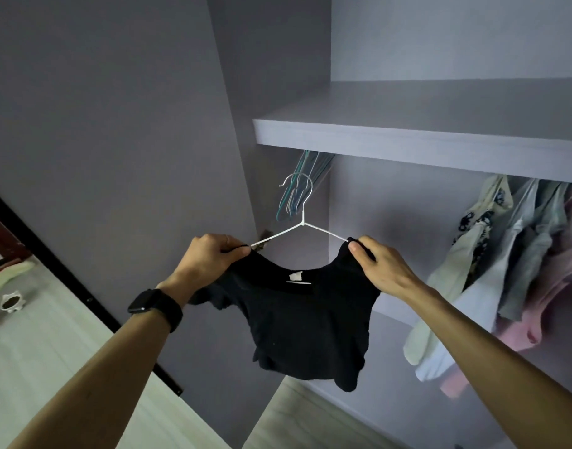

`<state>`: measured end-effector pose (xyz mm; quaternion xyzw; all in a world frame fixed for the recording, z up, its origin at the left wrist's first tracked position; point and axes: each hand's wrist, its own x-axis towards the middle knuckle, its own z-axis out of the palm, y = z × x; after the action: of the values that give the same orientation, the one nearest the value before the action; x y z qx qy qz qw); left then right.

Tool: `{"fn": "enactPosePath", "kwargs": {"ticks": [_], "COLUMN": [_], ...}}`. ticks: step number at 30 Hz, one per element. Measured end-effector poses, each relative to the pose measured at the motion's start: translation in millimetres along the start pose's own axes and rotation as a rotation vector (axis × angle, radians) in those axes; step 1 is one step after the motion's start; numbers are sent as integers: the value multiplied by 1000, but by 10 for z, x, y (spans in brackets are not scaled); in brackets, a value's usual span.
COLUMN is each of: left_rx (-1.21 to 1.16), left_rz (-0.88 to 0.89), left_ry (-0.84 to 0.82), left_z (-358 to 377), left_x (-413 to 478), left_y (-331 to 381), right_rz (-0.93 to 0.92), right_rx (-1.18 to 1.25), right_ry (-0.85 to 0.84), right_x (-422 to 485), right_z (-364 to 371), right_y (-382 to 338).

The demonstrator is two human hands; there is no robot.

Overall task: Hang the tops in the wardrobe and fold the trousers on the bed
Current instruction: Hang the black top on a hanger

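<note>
left hand [213,258], right hand [380,268] raised, pinching top [305,322]

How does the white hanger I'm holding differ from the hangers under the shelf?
The white hanger carries a black top; the teal hangers are bare. The white hanger's hook is free; the teal hangers hang bunched under the shelf. Both are thin and hooked.

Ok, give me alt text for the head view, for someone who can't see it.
The left hand and right hand pinch the shoulders of a black top on a white hanger, before an open wardrobe. Its hook is free below the shelf, near a bunch of empty hangers; more clothes hang at the right.
</note>
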<state>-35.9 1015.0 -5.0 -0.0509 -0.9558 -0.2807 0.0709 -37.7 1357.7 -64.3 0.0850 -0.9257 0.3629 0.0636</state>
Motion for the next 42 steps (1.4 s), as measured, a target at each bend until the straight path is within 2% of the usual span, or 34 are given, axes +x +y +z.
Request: {"fn": "enactPosePath", "kwargs": {"ticks": [4, 9, 13, 17, 19, 21, 26, 31, 33, 35, 37, 39, 42], "left_rx": [-88, -252, -141, -51, -13, -35, -44, -7, 16, 20, 41, 26, 2], "left_rz": [5, -59, -39, 74, 126, 103, 120, 219, 225, 194, 176, 167, 160], "left_ry": [148, 200, 4, 31, -48, -158, -166, -208, -192, -160, -143, -117, -102], "left_z": [107, 58, 237, 300, 300, 335, 347, 515, 548, 532, 500, 470, 446], "left_x": [-26, 18, 64, 72, 103, 157, 195, 160, 182, 210, 231, 242, 263], "left_y": [40, 145, 321, 514, 636, 680, 615, 816, 851, 842, 816, 778, 747], "right_rz": [-85, -171, -211, -225, -230, -220, -211, -279, -282, -247, -169, -105, -17], "right_rx": [-159, -130, -104, -153, -151, -145, -337, -132, -164, -277, -271, -236, -314], "right_ry": [-3, 0, 9, 22, 16, 14, 36, 51, 55, -32, -109, -105, -103], "right_x": [-9, -44, -4, 2, -13, -24, -36, 6, 34, 32, -15, -74, -90], "right_z": [109, 132, 286, 299, 289, 285, 124, 117, 87, 27, -47, -95, -152], "right_y": [51, 53, -9, 19, 19, 49, 246, 71, -48, -75, 8, 128, 331]}}
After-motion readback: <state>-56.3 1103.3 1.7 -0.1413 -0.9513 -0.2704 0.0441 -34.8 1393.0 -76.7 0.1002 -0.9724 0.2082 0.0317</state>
